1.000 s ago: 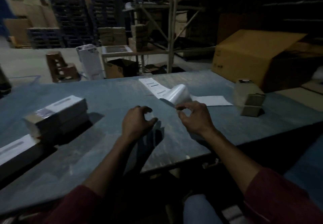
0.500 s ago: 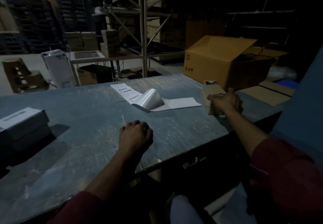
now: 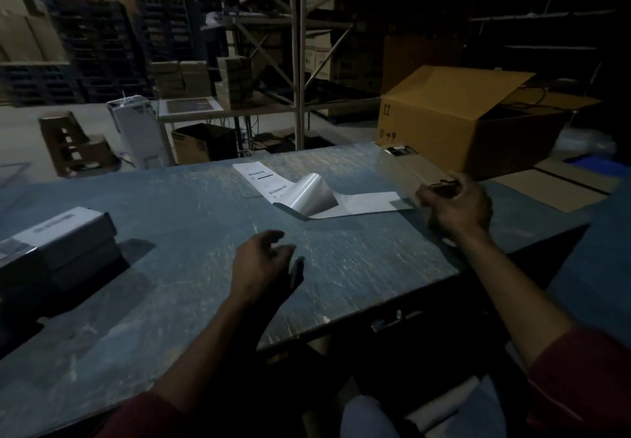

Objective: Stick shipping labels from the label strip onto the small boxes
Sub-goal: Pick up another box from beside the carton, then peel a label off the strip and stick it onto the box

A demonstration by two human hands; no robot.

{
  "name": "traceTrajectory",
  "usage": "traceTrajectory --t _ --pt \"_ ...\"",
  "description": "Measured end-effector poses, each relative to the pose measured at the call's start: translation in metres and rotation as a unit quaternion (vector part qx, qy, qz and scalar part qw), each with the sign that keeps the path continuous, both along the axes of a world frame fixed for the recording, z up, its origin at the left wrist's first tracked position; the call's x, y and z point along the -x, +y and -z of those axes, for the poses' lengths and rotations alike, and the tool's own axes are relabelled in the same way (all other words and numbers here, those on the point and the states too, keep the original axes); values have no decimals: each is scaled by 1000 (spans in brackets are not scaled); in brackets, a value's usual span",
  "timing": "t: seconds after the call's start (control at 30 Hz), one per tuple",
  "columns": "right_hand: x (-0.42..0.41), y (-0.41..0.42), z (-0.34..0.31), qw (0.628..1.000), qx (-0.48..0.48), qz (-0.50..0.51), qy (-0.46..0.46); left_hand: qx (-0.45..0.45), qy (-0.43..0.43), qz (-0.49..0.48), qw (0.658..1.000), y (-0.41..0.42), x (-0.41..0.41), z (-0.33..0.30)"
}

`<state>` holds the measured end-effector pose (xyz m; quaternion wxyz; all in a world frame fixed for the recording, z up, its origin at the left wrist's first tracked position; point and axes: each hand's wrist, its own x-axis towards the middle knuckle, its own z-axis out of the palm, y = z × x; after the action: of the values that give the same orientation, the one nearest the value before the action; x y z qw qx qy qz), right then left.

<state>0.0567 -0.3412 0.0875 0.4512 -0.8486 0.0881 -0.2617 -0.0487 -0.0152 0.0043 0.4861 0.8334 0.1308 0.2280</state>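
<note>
While the right hand (image 3: 456,203) curled its fingers around a small box (image 3: 408,173) near the right edge of the desk (image 3: 177,267), the left hand (image 3: 263,263) hovered mid-desk, fingers loosely bent; a label between them could not be confirmed. The label strip (image 3: 307,191) lay toward the far edge, partly peeled. Labelled boxes (image 3: 58,239) were stacked at the left edge.

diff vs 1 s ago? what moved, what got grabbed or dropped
The right hand let go of the label strip, reached right and took hold of a small box, now blurred as it comes off the table. The left hand loosened its fingers but stayed put. The strip and the stacked boxes stayed.
</note>
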Motion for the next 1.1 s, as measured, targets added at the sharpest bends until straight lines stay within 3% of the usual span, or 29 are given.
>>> traceTrajectory --t 0.1,0.27,0.4,0.53,0.6,0.7,0.77,0.83,0.9,1.1 --pt "26 29 0 984 -35 -171 -23 33 -39 -47 998 36 8 -13" --pt "45 106 21 912 22 -410 23 42 -92 -130 986 101 26 -32" --pt "46 157 44 850 -9 -518 93 21 -97 -112 989 128 44 -46" --pt "44 188 48 813 22 -569 122 -29 -6 4 1000 142 60 -45" --pt "40 194 43 800 42 -578 152 -51 45 56 996 144 66 -40" --pt "31 197 26 792 92 -578 177 -68 51 77 993 147 71 -35" --pt "16 200 11 845 61 -514 138 -66 51 82 993 149 72 -37" --pt "-12 206 0 927 99 -360 32 -81 69 87 991 153 71 -43" --pt "-44 214 -8 956 163 -243 -1 -105 95 91 986 154 70 -53" --pt "-91 233 -17 927 247 -179 220 -111 106 81 985 149 54 -71"
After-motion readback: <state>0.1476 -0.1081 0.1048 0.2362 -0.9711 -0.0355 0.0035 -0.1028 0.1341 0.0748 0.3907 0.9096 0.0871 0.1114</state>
